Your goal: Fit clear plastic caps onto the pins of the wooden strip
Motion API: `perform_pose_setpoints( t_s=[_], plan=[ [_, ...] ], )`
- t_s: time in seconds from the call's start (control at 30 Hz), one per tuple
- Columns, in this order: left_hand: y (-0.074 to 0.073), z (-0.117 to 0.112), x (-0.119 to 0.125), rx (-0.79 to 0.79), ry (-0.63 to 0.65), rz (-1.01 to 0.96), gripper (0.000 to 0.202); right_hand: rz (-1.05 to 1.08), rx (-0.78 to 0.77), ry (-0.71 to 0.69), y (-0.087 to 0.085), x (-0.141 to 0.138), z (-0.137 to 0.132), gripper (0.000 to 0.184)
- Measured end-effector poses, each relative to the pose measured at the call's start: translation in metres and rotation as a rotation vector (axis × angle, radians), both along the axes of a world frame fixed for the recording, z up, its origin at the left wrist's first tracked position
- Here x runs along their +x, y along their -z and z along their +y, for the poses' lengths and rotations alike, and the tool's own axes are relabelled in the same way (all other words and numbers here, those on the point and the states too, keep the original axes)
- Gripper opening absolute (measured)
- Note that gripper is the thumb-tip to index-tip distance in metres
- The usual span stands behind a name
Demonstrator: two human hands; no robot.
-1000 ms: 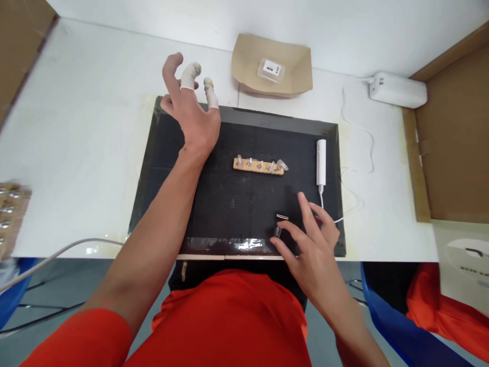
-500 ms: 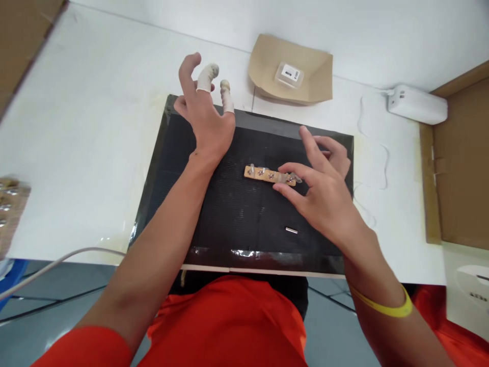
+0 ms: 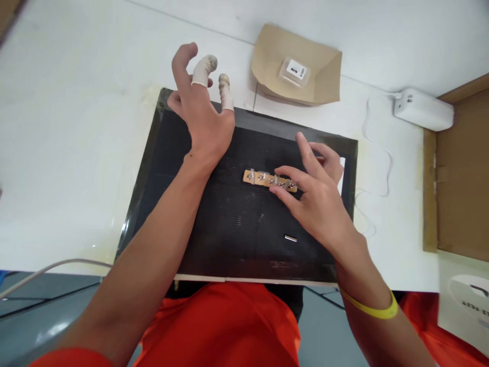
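Note:
A narrow light-wood strip [image 3: 256, 177] lies on the black mat [image 3: 229, 219], with several small shiny metal pieces along it and clear bands wrapped across. My right hand [image 3: 319, 186] grips the strip around its right half: thumb and index finger press on opposite long edges, with a translucent band between the tips. Its other fingers are raised and bent. Over the mat's far left edge, my left hand [image 3: 206, 109] hovers with spread, half-curled fingers and holds nothing; white finger cots cover its thumb and index finger. A small metal pin [image 3: 291, 238] lies on the mat nearer me.
A brown cardboard tray [image 3: 263, 61] holding a small clear box [image 3: 295, 71] with a label stands beyond the mat. A white power strip [image 3: 424, 109] with a thin cable is at far right, beside a cardboard box [image 3: 464, 168]. White paper [image 3: 342, 176] shows behind my right hand.
My right thumb and index finger have shifted slightly left along the strip, with the translucent band between them. My left hand keeps its pose. The view has shifted a little.

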State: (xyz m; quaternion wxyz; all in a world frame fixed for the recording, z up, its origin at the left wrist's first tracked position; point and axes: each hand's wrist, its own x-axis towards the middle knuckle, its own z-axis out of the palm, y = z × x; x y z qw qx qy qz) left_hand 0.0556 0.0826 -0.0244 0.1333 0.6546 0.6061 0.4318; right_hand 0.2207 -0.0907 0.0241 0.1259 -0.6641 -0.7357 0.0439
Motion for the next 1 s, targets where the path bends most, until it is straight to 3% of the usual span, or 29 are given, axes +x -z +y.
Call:
perform_pose_setpoints(
  t_s=[0.17,0.5,0.77,1.0],
  plan=[
    [-0.011,-0.007,0.001,-0.070,-0.035,-0.011,0.035,-0.016,0.000,-0.001,0.000,-0.001,-0.002,0.019],
    [-0.011,-0.008,-0.001,-0.150,0.036,-0.151,0.032,-0.042,0.035,0.022,0.003,-0.001,-0.005,0.034],
    [-0.015,-0.016,-0.004,-0.232,0.232,-0.489,0.038,-0.051,0.050,-0.013,0.007,0.002,-0.002,0.027],
    [-0.014,-0.015,-0.004,-0.235,0.241,-0.516,0.037,-0.064,0.031,-0.043,0.004,0.001,0.001,0.015]
  ],
)
